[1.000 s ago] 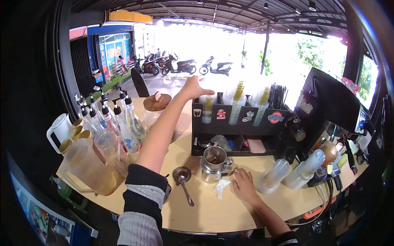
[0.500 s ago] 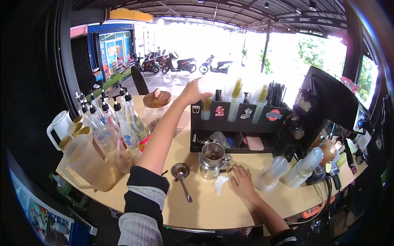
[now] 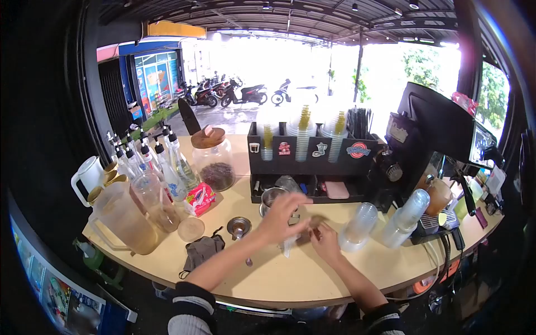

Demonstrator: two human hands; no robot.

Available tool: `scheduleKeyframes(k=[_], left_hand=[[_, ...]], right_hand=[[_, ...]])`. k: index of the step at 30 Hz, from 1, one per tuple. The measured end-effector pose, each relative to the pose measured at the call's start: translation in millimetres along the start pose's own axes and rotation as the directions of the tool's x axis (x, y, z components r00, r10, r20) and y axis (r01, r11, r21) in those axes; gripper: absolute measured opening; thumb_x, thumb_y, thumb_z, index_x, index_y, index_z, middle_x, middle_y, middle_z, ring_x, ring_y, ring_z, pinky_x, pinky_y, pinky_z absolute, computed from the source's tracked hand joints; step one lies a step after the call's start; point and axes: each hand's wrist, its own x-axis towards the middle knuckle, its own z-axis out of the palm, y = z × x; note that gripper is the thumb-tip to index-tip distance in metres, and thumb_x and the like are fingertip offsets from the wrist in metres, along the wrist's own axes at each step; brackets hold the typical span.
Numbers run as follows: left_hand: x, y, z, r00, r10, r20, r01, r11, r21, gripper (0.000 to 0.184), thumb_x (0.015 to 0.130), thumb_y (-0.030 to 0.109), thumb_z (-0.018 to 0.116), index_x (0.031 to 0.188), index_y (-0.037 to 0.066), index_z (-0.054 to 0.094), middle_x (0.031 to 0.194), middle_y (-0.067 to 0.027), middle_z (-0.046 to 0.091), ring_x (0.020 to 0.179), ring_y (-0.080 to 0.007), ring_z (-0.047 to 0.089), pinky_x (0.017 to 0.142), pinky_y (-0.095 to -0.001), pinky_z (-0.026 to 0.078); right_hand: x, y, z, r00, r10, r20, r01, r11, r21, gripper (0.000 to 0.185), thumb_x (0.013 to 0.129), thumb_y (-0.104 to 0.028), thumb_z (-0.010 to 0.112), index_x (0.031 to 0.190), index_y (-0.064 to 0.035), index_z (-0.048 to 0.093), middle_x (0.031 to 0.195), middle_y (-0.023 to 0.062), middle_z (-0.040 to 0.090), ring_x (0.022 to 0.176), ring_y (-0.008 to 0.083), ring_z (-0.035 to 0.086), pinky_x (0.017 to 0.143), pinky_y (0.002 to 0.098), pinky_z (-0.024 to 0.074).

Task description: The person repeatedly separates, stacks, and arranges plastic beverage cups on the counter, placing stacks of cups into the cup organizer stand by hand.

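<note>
My left hand [image 3: 282,219] is open over the middle of the table, thumb and fingers apart. It partly hides a metal drip coffee filter [image 3: 272,195] on a metal cup. Close by on the right, my right hand [image 3: 325,243] has its fingertips pinched by a small, blurred, brownish item [image 3: 318,220] whose kind I cannot tell. Below my left hand a crumpled white tissue [image 3: 287,247] lies partly covered. Left of the hands rests a small round metal dish [image 3: 239,225], with a spoon mostly hidden behind my left forearm.
A black organizer [image 3: 312,147] with stacked clear cups stands at the back. Pump bottles [image 3: 162,162], a plastic pitcher [image 3: 125,220], a lidded jar [image 3: 216,167] and a dark cloth [image 3: 202,255] are on the left. Plastic cups [image 3: 358,228] and an espresso machine [image 3: 430,139] occupy the right.
My left hand has drawn back from the cups at the organizer to the metal filter. My right hand has risen from lying flat and closed its fingertips. The view has shifted slightly.
</note>
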Motion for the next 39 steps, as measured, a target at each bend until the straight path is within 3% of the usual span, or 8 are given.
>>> scheduleKeyframes(k=[7,11,16,18,25,27,30,39], left_hand=[[-27.2,27.1,71.5,0.962,-0.206,0.182,0.258,0.905,-0.339,0.033,0.08,0.017,0.066,0.107,0.003,0.054,0.107,-0.0124,0.053,0.103,-0.0272,0.053,0.088,-0.0361,0.042],[-27.0,27.0,117.9,0.918,-0.261,0.297,0.322,0.93,-0.177,0.078,0.071,0.033,0.074,0.13,0.0,0.036,0.122,-0.0209,0.047,0.115,-0.0357,0.047,0.099,-0.0407,0.037],[-18.6,29.2,158.4,0.83,-0.37,0.417,0.444,0.891,-0.094,0.097,0.064,0.039,0.078,0.135,-0.002,0.027,0.132,-0.0261,0.038,0.122,-0.0389,0.04,0.102,-0.043,0.035],[-9.9,35.8,159.8,0.79,-0.351,0.502,0.51,0.83,-0.224,0.097,0.064,0.038,0.078,0.136,-0.002,0.026,0.133,-0.0268,0.036,0.123,-0.0382,0.04,0.102,-0.0429,0.035],[-6.2,52.1,151.4,0.841,-0.427,0.334,0.514,0.823,-0.242,0.096,0.064,0.034,0.08,0.137,0.003,0.026,0.132,-0.0227,0.04,0.121,-0.0343,0.043,0.101,-0.0403,0.036],[-7.9,46.8,151.0,0.856,-0.443,0.265,0.514,0.679,-0.524,0.094,0.063,0.03,0.082,0.135,0.003,0.029,0.129,-0.0179,0.043,0.119,-0.0276,0.045,0.099,-0.0371,0.037],[-3.5,43.8,149.0,0.859,-0.452,0.239,0.478,0.544,-0.69,0.088,0.063,0.023,0.082,0.133,0.003,0.032,0.126,-0.0135,0.045,0.116,-0.0212,0.046,0.098,-0.034,0.038],[1.6,58.0,118.3,0.825,-0.504,0.257,0.538,0.56,-0.63,0.082,0.064,0.016,0.081,0.131,0.004,0.035,0.122,-0.0089,0.048,0.114,-0.018,0.046,0.097,-0.0327,0.038]], right_hand=[[-25.4,-35.9,-98.0,0.905,-0.258,-0.339,0.312,0.943,0.116,0.019,0.07,-0.003,0.069,0.08,-0.0021,0.052,0.078,0.0097,0.054,0.064,0.0237,0.051,0.058,0.0324,0.0424],[-34.7,10.8,-137.0,0.817,-0.139,-0.56,0.196,0.98,0.042,0.048,0.064,-0.006,0.075,0.102,-0.0019,0.046,0.102,0.0133,0.05,0.082,0.0216,0.048,0.07,0.0303,0.0402],[-43.7,60.3,-114.7,0.955,0.113,-0.274,-0.072,0.985,0.157,0.081,0.062,-0.018,0.08,0.125,0.0019,0.033,0.123,0.017,0.04,0.114,0.0256,0.042,0.092,0.0359,0.0384],[-43.5,79.2,-95.6,0.988,0.118,-0.102,-0.058,0.886,0.46,0.086,0.062,-0.024,0.082,0.126,0.0039,0.032,0.124,0.0183,0.042,0.119,0.0283,0.042,0.098,0.0377,0.0357],[-32.7,68.0,-106.5,0.948,0.312,-0.061,-0.218,0.777,0.591,0.069,0.071,-0.023,0.076,0.122,0.004,0.038,0.113,0.0136,0.053,0.107,0.0232,0.051,0.092,0.0346,0.041],[-25.6,68.5,-107.6,0.898,0.408,0.163,-0.336,0.398,0.854,0.06,0.075,-0.019,0.073,0.121,0.0027,0.041,0.113,0.012,0.054,0.108,0.02,0.05,0.092,0.0332,0.0407],[-16.7,54.2,-107.2,0.889,0.411,0.2,-0.336,0.29,0.896,0.059,0.076,-0.017,0.072,0.122,0.0018,0.039,0.113,0.0109,0.053,0.109,0.0189,0.05,0.093,0.0332,0.0404],[-10.5,22.3,-115.7,0.92,0.278,0.275,-0.364,0.356,0.86,0.063,0.072,-0.005,0.072,0.122,0.0003,0.035,0.117,0.0095,0.05,0.111,0.0191,0.05,0.096,0.0345,0.0392]])
